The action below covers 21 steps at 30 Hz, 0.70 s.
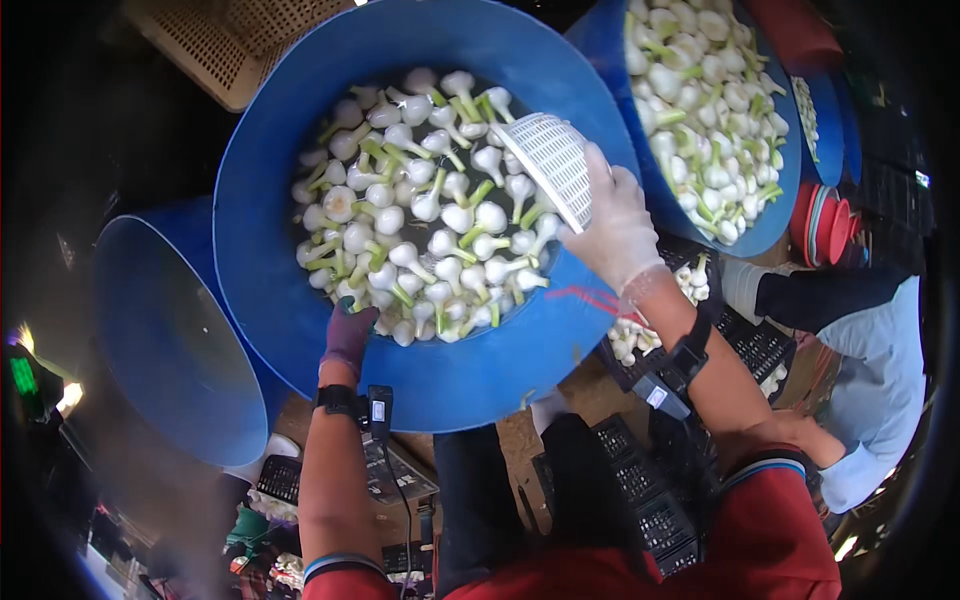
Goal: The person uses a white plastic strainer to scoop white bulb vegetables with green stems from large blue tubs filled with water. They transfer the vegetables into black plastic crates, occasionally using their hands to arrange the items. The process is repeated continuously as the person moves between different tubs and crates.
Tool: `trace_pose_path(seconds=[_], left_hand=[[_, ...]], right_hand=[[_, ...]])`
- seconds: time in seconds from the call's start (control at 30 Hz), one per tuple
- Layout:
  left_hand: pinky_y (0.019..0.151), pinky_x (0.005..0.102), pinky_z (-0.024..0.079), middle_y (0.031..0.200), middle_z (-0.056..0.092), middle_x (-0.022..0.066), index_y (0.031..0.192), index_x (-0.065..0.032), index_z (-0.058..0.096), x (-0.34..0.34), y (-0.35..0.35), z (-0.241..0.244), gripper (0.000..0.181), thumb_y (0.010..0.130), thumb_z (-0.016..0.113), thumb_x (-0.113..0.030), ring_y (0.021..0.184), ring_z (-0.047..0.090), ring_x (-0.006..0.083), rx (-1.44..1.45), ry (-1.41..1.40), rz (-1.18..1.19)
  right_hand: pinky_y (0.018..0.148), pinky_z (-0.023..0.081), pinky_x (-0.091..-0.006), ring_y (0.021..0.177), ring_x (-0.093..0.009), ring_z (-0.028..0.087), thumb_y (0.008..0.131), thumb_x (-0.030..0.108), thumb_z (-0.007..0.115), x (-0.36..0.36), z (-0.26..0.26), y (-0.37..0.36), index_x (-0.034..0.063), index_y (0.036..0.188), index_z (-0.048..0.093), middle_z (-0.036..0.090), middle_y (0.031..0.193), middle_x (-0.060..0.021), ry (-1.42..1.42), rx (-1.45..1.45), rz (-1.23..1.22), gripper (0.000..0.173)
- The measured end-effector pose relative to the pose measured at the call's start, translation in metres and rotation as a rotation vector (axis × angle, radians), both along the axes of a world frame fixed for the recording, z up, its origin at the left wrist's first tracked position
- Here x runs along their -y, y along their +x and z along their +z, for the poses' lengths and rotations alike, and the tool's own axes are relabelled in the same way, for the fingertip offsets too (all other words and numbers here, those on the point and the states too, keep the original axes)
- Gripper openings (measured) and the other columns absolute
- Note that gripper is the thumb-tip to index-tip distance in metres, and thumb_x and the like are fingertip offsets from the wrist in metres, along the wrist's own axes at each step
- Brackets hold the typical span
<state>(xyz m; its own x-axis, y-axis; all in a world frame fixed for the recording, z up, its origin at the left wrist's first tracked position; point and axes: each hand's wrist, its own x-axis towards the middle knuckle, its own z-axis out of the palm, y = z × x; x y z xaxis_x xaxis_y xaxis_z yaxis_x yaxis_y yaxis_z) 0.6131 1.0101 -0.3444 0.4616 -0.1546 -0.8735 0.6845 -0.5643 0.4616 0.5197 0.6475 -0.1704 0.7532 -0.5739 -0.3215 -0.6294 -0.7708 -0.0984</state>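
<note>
A large blue plastic tub (450, 390) stands before me, holding water and many peeled garlic bulbs (405, 255) with short green stems. My right hand (619, 217), in a pale translucent glove, grips a white slotted plastic strainer basket (551, 169). The basket is tipped on its side over the right part of the bulbs, its opening facing down and left. At the tub's near left, my left hand (349, 330) wears a darker glove and reaches in beside the nearest bulbs. Its fingertips are partly hidden, so its grip is unclear.
A second blue tub (772, 217) heaped with garlic bulbs stands at right. Another blue tub (180, 337) leans at left. A tan plastic crate (202, 52) lies beyond. Black crates (652, 510) sit on the floor, and a person in a light blue shirt (877, 397) is at right.
</note>
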Motion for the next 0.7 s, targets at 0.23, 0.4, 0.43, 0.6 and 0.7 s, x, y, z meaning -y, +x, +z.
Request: trace_pose_path(seconds=[0.23,0.4,0.43,0.6,0.7], left_hand=[[0.096,0.0335,0.044,0.138,0.043,0.019,0.148,-0.0013,0.015,-0.013,0.001,-0.076,0.098,0.074,0.077,-0.019,0.121,0.048,0.0253,-0.016,-0.089,0.049],[0.093,0.0359,0.044,0.143,0.033,0.019,0.149,-0.0064,0.005,0.004,-0.021,-0.097,0.112,0.069,0.082,-0.024,0.119,0.047,0.0296,-0.199,-0.009,-0.053],[0.086,0.0369,0.047,0.141,0.036,0.0162,0.149,-0.0124,0.003,-0.004,-0.027,-0.108,0.112,0.07,0.082,-0.02,0.113,0.05,0.0281,-0.168,0.001,-0.049],[0.093,0.0395,0.044,0.142,0.027,0.0219,0.15,-0.0134,0.006,0.022,-0.019,-0.09,0.117,0.064,0.085,-0.026,0.121,0.041,0.033,-0.095,-0.049,-0.079],[0.103,0.0386,0.041,0.141,0.026,0.0249,0.149,-0.0055,0.013,0.021,-0.02,-0.077,0.117,0.06,0.087,-0.024,0.13,0.035,0.033,0.045,-0.114,-0.087]], right_hand=[[0.099,0.04,-0.0457,0.117,-0.043,0.045,0.068,0.017,0.074,-0.019,-0.133,0.02,0.0149,0.147,0.014,0.043,0.125,-0.0249,0.143,-0.245,-0.139,0.099],[0.104,0.037,-0.0398,0.124,-0.041,0.042,0.067,0.015,0.068,-0.061,-0.17,0.01,0.0105,0.149,0.01,0.041,0.133,-0.0279,0.44,-0.348,-0.058,0.1],[0.104,0.036,-0.0389,0.125,-0.04,0.043,0.067,0.014,0.067,-0.071,-0.169,0.02,0.0095,0.149,0.011,0.042,0.133,-0.0287,0.599,-0.379,-0.158,0.099],[0.104,0.038,-0.0355,0.123,-0.039,0.048,0.067,0.018,0.065,-0.091,-0.176,0.002,0.0052,0.148,0.01,0.047,0.131,-0.0286,0.675,-0.288,-0.225,0.099],[0.102,0.04,-0.0381,0.119,-0.04,0.05,0.067,0.023,0.064,-0.089,-0.157,0.003,0.0083,0.149,0.008,0.049,0.128,-0.0286,0.723,-0.239,-0.279,0.1]])
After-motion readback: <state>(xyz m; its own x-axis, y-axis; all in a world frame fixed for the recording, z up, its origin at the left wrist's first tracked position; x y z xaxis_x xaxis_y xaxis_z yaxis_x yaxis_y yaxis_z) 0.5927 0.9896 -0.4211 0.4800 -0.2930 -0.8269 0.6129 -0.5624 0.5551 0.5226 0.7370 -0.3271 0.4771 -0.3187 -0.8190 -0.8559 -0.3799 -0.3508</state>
